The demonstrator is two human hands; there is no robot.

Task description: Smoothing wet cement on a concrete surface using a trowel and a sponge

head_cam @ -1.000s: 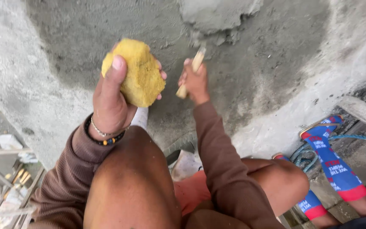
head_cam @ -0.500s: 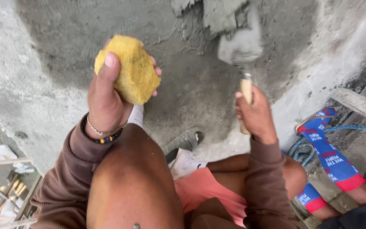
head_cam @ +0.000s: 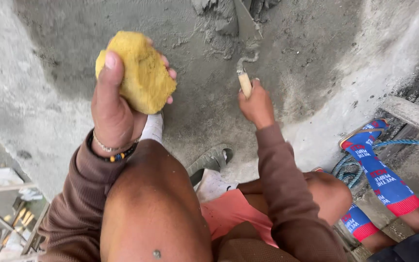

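At the far left, below the plastered wall, lies a jumble of pale scraps and thin wooden slats, too small to make out further. Next comes the person's left hand, raised in front of the wall and closed around a yellow sponge; the thumb runs up its near face and the fingertips curl round its right edge. The sponge is a rough lump, its longer side running up and slightly left. A beaded bracelet circles the wrist above a brown sleeve. Under the hand, a bare knee fills the foreground, with a white sock and a grey sandal beyond it on the wet grey surface.

Further right, the right hand is wrapped tight around the pale wooden handle of a trowel. Its long axis runs almost straight up the picture, leaning a little left, with the blade pointing away from the person and pressed into a clump of wet mortar at the top edge.

At the right, another person's legs wear blue socks with red bands and white lettering, one foot in a sandal, beside a blue rope and a grey plank.
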